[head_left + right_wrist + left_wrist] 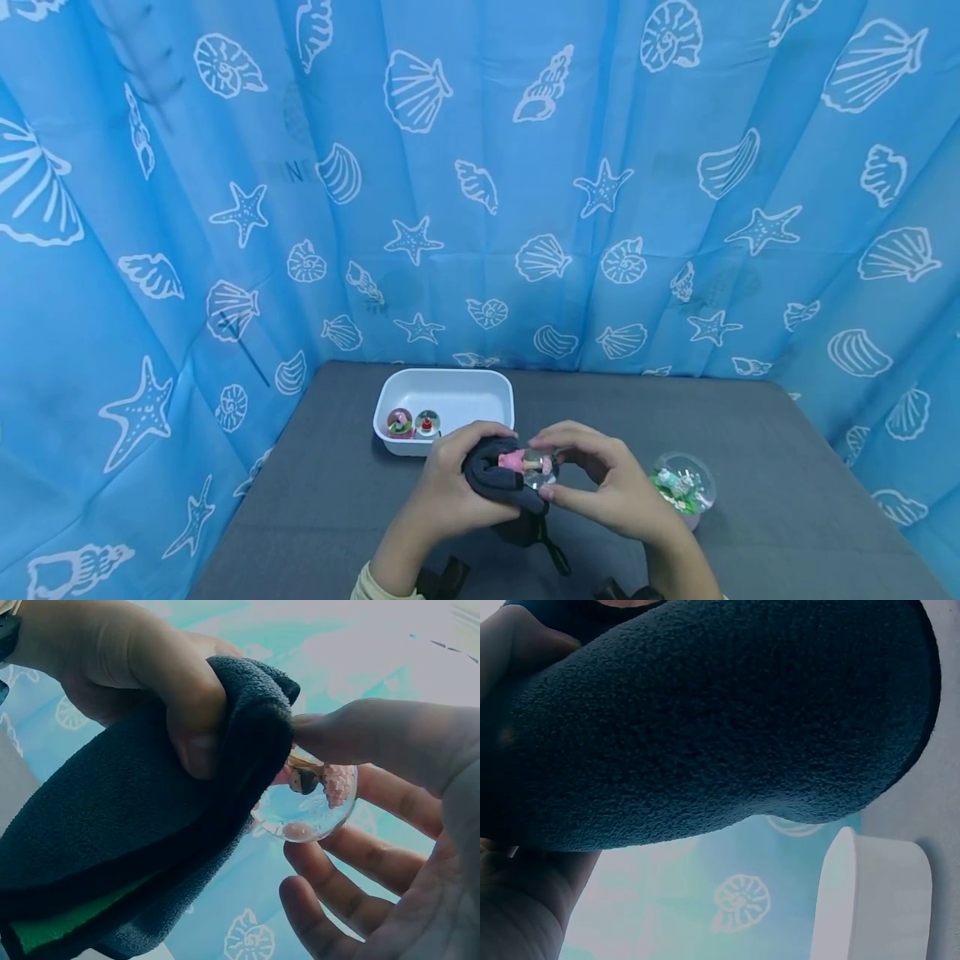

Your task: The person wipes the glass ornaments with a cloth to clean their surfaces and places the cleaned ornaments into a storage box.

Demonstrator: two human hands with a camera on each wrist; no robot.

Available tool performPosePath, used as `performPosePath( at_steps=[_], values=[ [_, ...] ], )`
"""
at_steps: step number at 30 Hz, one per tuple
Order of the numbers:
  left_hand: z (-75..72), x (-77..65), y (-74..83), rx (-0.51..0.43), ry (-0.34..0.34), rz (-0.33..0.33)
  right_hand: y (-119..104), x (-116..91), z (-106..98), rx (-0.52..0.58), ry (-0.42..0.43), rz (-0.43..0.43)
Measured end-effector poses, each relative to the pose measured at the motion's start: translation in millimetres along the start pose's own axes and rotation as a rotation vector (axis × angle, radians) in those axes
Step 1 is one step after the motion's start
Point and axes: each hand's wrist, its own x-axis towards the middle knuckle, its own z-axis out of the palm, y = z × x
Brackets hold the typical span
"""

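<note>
My left hand [457, 492] grips a folded dark cloth [142, 795], which wraps round one end of a small snow globe [538, 468]. Pink and tan shapes show through its clear dome, and in the right wrist view the cloth hides the rest of it. On the globe's other side, my right hand [618, 487] holds the dome between thumb and fingers. In the right wrist view the thumb [352, 735] touches the globe near the cloth's edge. Dark cloth fills most of the left wrist view, where the globe cannot be seen.
Behind the hands stands a white tray [442, 374] with two small snow globes, one pinkish [400, 423] and one with a red figure [427, 424], at its left end. A larger snow globe [684, 487] sits right of my right hand on the grey table [787, 483]. Blue shell-print curtains surround it.
</note>
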Motion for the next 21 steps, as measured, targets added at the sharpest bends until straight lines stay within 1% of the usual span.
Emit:
performPosePath(
  at_steps=[6, 11, 16, 19, 21],
  values=[
    [0.8, 0.7, 1.7, 0.003, 0.021, 0.017, -1.7, 0.2, -0.7, -0.016, 0.012, 0.032],
    [1.3, 1.0, 1.5, 0.006, 0.034, 0.043, -1.8, 1.8, -0.9, -0.002, -0.003, 0.079],
    [0.6, 1.3, 2.5, 0.011, 0.045, 0.034, -0.2, 3.9, -1.1, 0.050, -0.018, 0.146],
    [0.3, 1.7, 3.3, 0.005, 0.048, 0.045, 1.2, 4.1, -1.6, 0.079, -0.022, 0.187],
    [0.4, 1.8, 3.6, 0.001, 0.049, 0.055, 2.0, 3.7, -1.8, 0.084, -0.025, 0.186]
  ],
)
